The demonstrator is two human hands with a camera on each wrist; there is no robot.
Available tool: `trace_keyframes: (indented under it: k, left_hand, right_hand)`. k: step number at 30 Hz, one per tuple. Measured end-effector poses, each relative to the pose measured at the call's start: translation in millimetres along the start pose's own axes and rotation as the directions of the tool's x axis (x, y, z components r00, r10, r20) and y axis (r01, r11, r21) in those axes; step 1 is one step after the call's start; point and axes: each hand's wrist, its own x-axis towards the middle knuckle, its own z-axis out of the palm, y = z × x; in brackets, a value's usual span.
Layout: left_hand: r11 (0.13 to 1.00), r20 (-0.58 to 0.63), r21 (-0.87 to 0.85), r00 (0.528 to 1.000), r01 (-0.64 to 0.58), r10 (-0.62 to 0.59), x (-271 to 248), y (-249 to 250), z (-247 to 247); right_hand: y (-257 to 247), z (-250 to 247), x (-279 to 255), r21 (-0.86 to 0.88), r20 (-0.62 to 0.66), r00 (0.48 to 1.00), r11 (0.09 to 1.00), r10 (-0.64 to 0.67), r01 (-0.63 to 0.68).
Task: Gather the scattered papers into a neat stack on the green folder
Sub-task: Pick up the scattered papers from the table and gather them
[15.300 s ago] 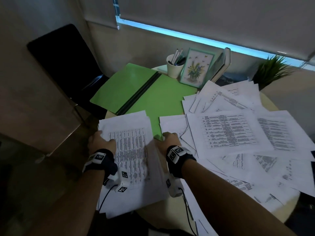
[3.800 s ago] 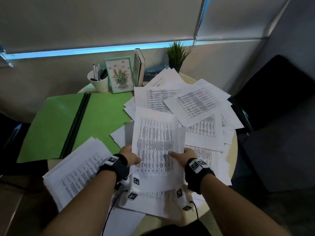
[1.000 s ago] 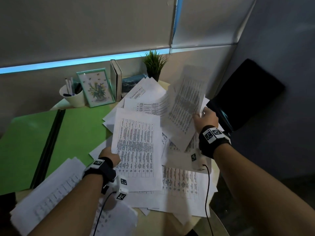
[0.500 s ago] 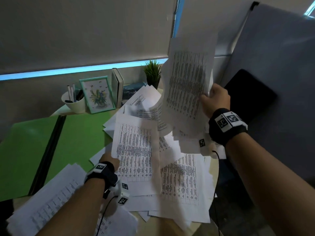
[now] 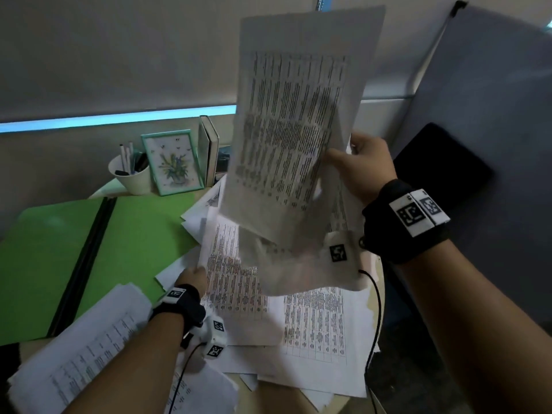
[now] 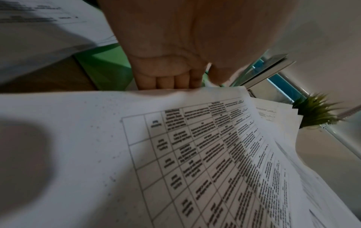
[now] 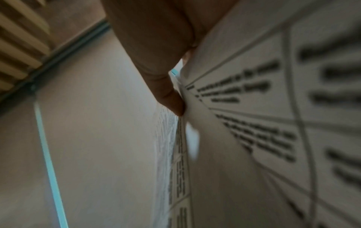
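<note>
Left hand pinches the near-left edge of the printed sheet flat on the bench pile, just right of the green folder, which lies open and bare. Right hand pinches raised sheets upright, long axis vertical, well above the pile. Folder lies down-left of them; left hand is nearer it.

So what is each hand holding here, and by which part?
Right hand pinches raised sheets by their right edge; left hand holds a sheet by its left edge.
</note>
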Motion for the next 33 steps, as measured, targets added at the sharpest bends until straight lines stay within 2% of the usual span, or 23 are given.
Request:
trace_keyframes:
  k: [3,5,7,10,12,15,19,23,26,29,30,33]
  left_hand:
    - [0.991,-0.009,-0.096,0.995,0.098,-0.100,0,-2,-3]
    - [0.985,0.013,-0.141,0.995,0.101,-0.100,-2,-8,-7]
    - [0.959,0.002,-0.268,0.995,0.094,-0.097,6,-18,-8]
    - [0.876,0.064,-0.463,0.991,0.133,-0.116,42,-43,-3]
    - [0.899,0.074,-0.417,0.991,0.136,-0.115,57,-55,2]
    - [0.974,0.093,-0.213,0.994,0.079,-0.061,-2,-19,-12]
    - [0.998,0.101,-0.040,0.994,0.038,-0.034,-19,-13,-5]
    - [0.995,0.107,-0.102,0.994,-0.005,0.016,-12,-8,5]
    - [0.980,0.149,-0.192,0.986,-0.047,0.076,-18,12,12]
    - [0.988,0.241,-0.154,0.970,-0.001,0.038,-18,27,16]
    - [0.991,0.241,-0.136,0.970,0.010,0.023,-20,31,17]
    - [0.997,0.190,-0.053,0.981,0.052,-0.041,-18,32,22]
  right_hand:
    - [25,7,-8,-0.071,0.031,0.992,0.990,0.124,-0.122]
    - [53,13,-14,-0.103,0.060,0.970,0.968,0.236,-0.229]
    - [84,18,-22,-0.173,0.097,0.932,0.928,0.348,-0.329]
    - [136,27,-39,-0.322,0.139,0.855,0.839,0.501,-0.439]
    - [168,33,-52,-0.393,0.144,0.787,0.764,0.600,-0.511]
    - [202,38,-69,-0.441,0.091,0.704,0.662,0.705,-0.606]
    - [222,41,-77,-0.431,0.050,0.662,0.614,0.748,-0.661]
    - [229,45,-76,-0.421,0.038,0.646,0.599,0.762,-0.681]
    - [230,50,-71,-0.419,0.062,0.590,0.557,0.805,-0.717]
    - [227,53,-64,-0.467,0.107,0.572,0.549,0.813,-0.693]
    - [229,53,-61,-0.468,0.115,0.575,0.555,0.810,-0.688]
    - [232,54,-55,-0.419,0.132,0.543,0.543,0.829,-0.728]
